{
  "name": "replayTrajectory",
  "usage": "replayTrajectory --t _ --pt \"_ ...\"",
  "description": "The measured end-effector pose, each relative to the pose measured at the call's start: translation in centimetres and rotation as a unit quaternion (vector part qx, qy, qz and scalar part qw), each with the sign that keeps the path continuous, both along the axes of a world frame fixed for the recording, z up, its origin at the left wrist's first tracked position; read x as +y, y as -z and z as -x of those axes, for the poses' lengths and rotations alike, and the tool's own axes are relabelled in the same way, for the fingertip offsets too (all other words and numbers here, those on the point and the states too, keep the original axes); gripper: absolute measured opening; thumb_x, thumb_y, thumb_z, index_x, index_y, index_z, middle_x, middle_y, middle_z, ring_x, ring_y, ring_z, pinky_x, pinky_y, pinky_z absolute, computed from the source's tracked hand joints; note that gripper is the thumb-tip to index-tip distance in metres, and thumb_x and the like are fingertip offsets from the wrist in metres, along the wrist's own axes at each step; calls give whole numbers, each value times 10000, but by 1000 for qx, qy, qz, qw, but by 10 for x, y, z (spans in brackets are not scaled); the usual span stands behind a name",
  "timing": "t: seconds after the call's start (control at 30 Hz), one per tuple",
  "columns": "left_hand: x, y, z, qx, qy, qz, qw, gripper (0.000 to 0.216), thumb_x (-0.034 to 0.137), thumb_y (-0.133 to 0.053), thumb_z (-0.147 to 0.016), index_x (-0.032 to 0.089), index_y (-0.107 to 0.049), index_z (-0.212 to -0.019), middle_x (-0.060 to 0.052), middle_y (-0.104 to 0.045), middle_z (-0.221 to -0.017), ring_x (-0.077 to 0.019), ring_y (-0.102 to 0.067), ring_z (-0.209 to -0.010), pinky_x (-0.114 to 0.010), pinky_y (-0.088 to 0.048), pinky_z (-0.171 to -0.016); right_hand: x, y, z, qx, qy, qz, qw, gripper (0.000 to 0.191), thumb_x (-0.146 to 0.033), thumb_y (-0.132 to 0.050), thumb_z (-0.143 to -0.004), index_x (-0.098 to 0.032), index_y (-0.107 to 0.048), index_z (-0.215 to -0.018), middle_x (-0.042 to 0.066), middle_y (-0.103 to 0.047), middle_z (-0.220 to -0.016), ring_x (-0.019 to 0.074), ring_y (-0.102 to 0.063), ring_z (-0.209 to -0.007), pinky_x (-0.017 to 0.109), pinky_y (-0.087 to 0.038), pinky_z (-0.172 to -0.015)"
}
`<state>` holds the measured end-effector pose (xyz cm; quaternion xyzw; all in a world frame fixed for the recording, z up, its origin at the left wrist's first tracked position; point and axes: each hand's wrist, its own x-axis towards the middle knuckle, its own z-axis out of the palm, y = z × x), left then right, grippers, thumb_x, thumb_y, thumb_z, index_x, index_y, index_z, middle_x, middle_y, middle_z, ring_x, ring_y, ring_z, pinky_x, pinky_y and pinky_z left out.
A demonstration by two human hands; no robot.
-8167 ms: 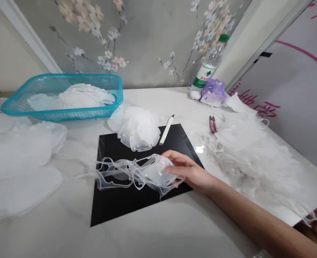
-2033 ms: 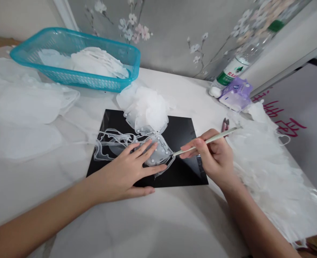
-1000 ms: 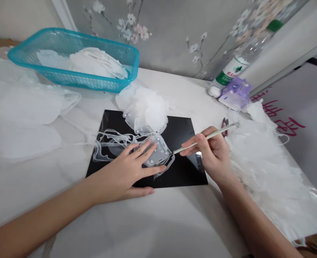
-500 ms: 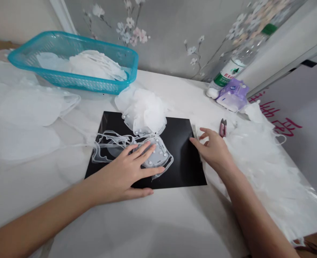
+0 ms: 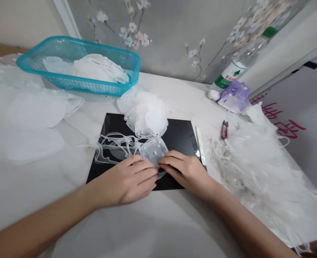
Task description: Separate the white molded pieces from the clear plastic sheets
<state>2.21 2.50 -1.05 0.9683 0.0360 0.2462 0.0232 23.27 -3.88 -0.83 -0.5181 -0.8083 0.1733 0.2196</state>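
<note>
A translucent silicone-like piece (image 5: 153, 150) with small raised dots lies on a black board (image 5: 178, 134). My left hand (image 5: 137, 179) is at its near left edge, the fingers curled and pressed together. From the right, my right hand (image 5: 187, 168) pinches the piece's near right edge with thumb and fingertips. Thin clear trimmed strips (image 5: 118, 143) lie tangled on the board to the left. Behind the piece, a fanned stack of similar translucent pieces (image 5: 147, 111) overlaps the board's far edge. A white pen-like tool (image 5: 200, 145) rests along the board's right side.
A blue basket (image 5: 94, 86) with more white pieces stands at the back left. Pink-handled snips (image 5: 224, 129) lie to the right, beside a heap of clear scraps (image 5: 266, 172). A bottle (image 5: 228, 77) and a purple packet (image 5: 234, 96) stand at the back. Translucent sheets (image 5: 34, 111) cover the left.
My right hand has moved left from the white tool at the board's edge to the translucent piece. My left hand's spread fingers have curled in at the piece's near edge.
</note>
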Motion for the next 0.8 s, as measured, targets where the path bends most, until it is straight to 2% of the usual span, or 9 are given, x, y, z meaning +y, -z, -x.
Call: replayTrajectory --t 0.13,0.2,0.27,0.3,0.37,0.47,0.53,0.63,0.8 --pt "-16 -3 -2 7 -13 -13 1000 187 153 -518 -832 174 -588 -660 6 -603 -635 -121 -513 -598 -279 -364 -561 -1 1 6 -1 26 -35 999 161 -174 -433 -898 -196 -593 -892 46 -647 -852 134 -631 -728 217 -480 -598" --pt "-33 -5 -5 2 -46 61 997 252 176 -521 -820 176 -519 -568 23 -529 -539 -110 -448 -512 -279 -302 -490 -3 -1 9 11 52 -54 997 132 -161 -448 -887 -189 -577 -877 42 -635 -818 126 -620 -696 209 -461 -563" --pt "-49 -8 -8 26 -81 218 972 256 234 -520 -817 177 -494 -569 33 -511 -533 -97 -438 -491 -261 -302 -481 -7 -3 13 43 83 -72 993 98 -143 -467 -872 -182 -555 -892 38 -614 -813 112 -599 -680 202 -452 -553" --pt "-55 -10 -10 52 -101 312 943 242 279 -525 -817 176 -504 -599 39 -517 -545 -88 -441 -485 -245 -311 -478 -9 -5 15 65 96 -84 990 92 -128 -480 -861 -182 -543 -902 33 -601 -809 104 -588 -679 198 -450 -554" --pt "-58 -12 -12 99 -151 482 857 218 379 -534 -817 181 -541 -724 48 -533 -581 -79 -444 -481 -212 -329 -469 -13 -9 18 104 109 -115 982 127 -93 -506 -832 -184 -524 -917 23 -578 -790 94 -570 -678 188 -449 -553" --pt "-50 -14 -13 79 -228 621 745 298 469 -518 -813 173 -535 -840 45 -519 -625 -84 -434 -510 -195 -347 -471 -17 -15 22 128 88 -152 976 180 -53 -529 -800 -182 -518 -927 19 -567 -753 95 -556 -661 188 -449 -542" --pt "-43 -13 -13 36 -241 657 713 310 471 -487 -831 164 -524 -807 38 -495 -631 -92 -439 -548 -200 -364 -504 -19 -15 25 124 63 -155 978 181 -49 -535 -795 -172 -525 -927 27 -576 -749 100 -550 -643 195 -440 -517" --pt "-38 -13 -15 -8 -235 683 691 311 451 -450 -857 162 -511 -757 34 -480 -619 -100 -454 -579 -207 -373 -536 -19 -12 26 120 43 -147 981 156 -61 -536 -796 -158 -534 -918 35 -584 -745 107 -547 -629 204 -424 -488" --pt "-40 -15 -18 -47 -236 670 702 314 376 -436 -875 163 -475 -647 42 -468 -576 -83 -437 -534 -194 -350 -509 -18 -6 24 128 48 -125 983 171 -61 -526 -800 -168 -529 -932 29 -586 -765 108 -545 -644 209 -418 -492"
